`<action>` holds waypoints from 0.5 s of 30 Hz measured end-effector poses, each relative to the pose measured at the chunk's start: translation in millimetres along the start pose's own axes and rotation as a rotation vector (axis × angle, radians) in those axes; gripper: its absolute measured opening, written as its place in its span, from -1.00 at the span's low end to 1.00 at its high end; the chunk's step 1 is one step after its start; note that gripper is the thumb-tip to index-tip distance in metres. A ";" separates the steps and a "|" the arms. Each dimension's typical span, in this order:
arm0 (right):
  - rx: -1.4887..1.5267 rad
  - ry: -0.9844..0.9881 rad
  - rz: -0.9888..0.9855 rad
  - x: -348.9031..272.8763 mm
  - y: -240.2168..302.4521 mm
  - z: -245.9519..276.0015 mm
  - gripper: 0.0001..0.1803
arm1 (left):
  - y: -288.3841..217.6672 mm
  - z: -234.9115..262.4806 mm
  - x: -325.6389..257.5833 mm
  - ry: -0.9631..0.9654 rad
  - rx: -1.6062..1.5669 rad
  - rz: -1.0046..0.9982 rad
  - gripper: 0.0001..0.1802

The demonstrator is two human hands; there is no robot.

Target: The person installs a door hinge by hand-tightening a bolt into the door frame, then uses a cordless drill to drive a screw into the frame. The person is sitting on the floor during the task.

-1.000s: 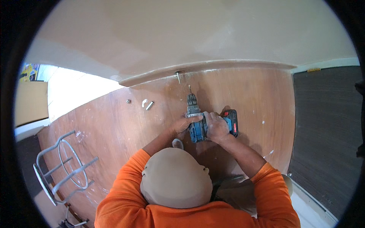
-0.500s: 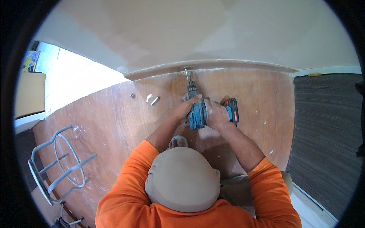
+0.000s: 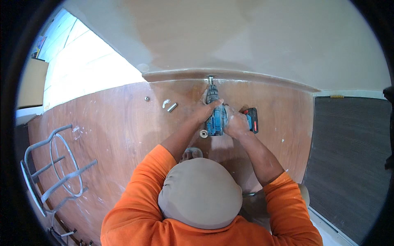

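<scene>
A blue and black cordless drill (image 3: 215, 122) is held level over the wood-coloured floor, its nose toward the baseboard (image 3: 254, 77). My left hand (image 3: 206, 110) is wrapped round the front of its body, just behind the chuck. My right hand (image 3: 237, 123) grips the handle, with the black and red battery (image 3: 253, 120) sticking out to its right. A short length of metal bit (image 3: 210, 80) shows between chuck and baseboard; its tip is hidden at a dark spot there. Beside the drill's rear lies a small round metal piece (image 3: 203, 133).
A metal sleeve (image 3: 172, 107), a white scrap (image 3: 166, 103) and a small round metal part (image 3: 147, 99) lie on the floor to the left. A grey metal stool frame (image 3: 61, 164) lies further left. The wall (image 3: 246, 37) rises ahead; a dark panel (image 3: 349, 156) is on the right.
The drill has moved closer to the baseboard, and less of the bit shows. The round metal piece by its rear is now more exposed. The whole view has shifted slightly.
</scene>
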State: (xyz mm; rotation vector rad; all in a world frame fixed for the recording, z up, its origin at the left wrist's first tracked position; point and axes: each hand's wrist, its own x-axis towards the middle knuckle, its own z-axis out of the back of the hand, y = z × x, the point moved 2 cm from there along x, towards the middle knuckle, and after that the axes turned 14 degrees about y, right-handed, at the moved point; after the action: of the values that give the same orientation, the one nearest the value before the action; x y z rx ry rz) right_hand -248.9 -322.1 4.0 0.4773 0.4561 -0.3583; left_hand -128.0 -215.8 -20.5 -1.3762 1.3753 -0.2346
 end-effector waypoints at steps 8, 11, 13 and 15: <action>0.029 0.059 -0.042 0.6 -3.0 -3.6 -0.39 | 13.5 4.4 7.3 -0.076 -0.002 0.033 -0.24; 0.024 0.022 -0.013 -0.9 -2.4 -1.8 -0.45 | 16.5 4.5 9.8 -0.052 -0.034 0.020 -0.20; 0.020 -0.008 0.003 -2.1 -1.6 -0.9 -0.55 | 17.9 5.5 11.1 -0.054 0.007 0.057 -0.21; 0.016 0.004 -0.008 -1.7 -1.4 -0.8 -0.55 | 17.4 4.5 11.7 -0.047 0.018 0.041 -0.23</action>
State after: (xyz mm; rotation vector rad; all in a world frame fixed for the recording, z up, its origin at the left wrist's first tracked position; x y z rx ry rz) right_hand -251.1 -322.4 3.6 0.4919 0.4591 -0.3691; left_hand -130.9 -217.4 -41.7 -1.3292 1.3578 -0.1855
